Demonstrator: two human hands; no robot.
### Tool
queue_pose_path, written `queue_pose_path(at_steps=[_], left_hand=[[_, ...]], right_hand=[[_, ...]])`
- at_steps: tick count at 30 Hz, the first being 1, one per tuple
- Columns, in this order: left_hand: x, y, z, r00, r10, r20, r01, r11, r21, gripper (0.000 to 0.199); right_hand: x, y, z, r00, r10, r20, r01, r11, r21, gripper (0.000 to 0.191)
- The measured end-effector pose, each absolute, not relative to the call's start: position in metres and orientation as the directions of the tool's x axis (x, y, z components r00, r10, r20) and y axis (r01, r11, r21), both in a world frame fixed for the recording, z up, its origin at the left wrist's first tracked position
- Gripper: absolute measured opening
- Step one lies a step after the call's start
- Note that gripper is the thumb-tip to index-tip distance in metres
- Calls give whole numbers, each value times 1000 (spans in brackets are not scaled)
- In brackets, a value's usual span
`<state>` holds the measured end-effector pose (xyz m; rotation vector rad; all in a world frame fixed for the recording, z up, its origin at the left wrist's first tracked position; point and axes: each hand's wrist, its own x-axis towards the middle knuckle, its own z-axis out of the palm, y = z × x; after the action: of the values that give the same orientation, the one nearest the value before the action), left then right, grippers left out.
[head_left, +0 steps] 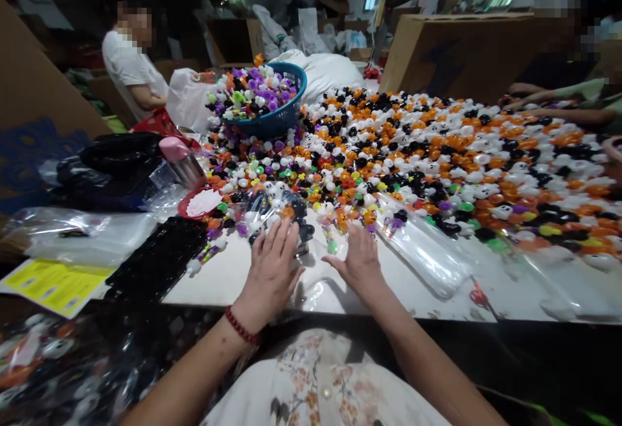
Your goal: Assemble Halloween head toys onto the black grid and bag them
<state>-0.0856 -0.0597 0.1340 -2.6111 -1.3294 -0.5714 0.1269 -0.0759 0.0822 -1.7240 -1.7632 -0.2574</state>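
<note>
We see the filled bag (260,209) of toys lying on the bench (184,293), just beyond the left hand (276,264) and partly under its fingers. This hand is flat, with the palm down and the fingers stretched, so it is not gripping; we think it lies like this to steady the bag, because the round toys inside could shift. The right hand (360,259) seems released as well: its thumb stands apart from the fingers, though we cannot see the fingertips well. It is to the right of the bag, near the edge of the big heap (413,134), with small loose toys just before its fingers. Clear film (315,291) lies on the bench between the two hands; whether it belongs to the bag, we cannot tell. The flat clear bags (427,248) rest beside the right hand, probably placed there for easy reach. Farther back, the blue basket (291,112) contains many more toys, and its wall presumably prevents them from rolling away.
</note>
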Motion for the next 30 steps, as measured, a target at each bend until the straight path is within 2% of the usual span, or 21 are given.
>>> queue_pose_path(at_steps=[3, 5, 11, 19, 24, 30], left_hand=[[-62, -34, 126, 482, 786, 388, 855, -519, -9, 73], [-55, -21, 121, 460, 805, 374, 874, -485, -30, 68], [-52, -12, 115, 481, 817, 317, 871, -487, -67, 52], [-54, -10, 107, 490, 820, 296, 869, -487, -87, 56], [-58, -6, 113, 522, 797, 304, 851, -511, -121, 59], [-59, 1, 139, 602, 784, 149, 798, -590, -122, 72]], right_hand=[[123, -56, 76, 96, 941, 325, 945, 17, -328, 28], [112, -54, 77, 44, 963, 266, 945, 46, -323, 24], [89, -72, 88, -177, 892, 417, 919, 302, -255, 26], [97, -83, 86, -323, 804, 499, 864, 466, -192, 20], [89, -91, 67, -450, 772, 450, 803, 570, -174, 20], [81, -93, 71, -409, 759, 507, 778, 580, -242, 27]])
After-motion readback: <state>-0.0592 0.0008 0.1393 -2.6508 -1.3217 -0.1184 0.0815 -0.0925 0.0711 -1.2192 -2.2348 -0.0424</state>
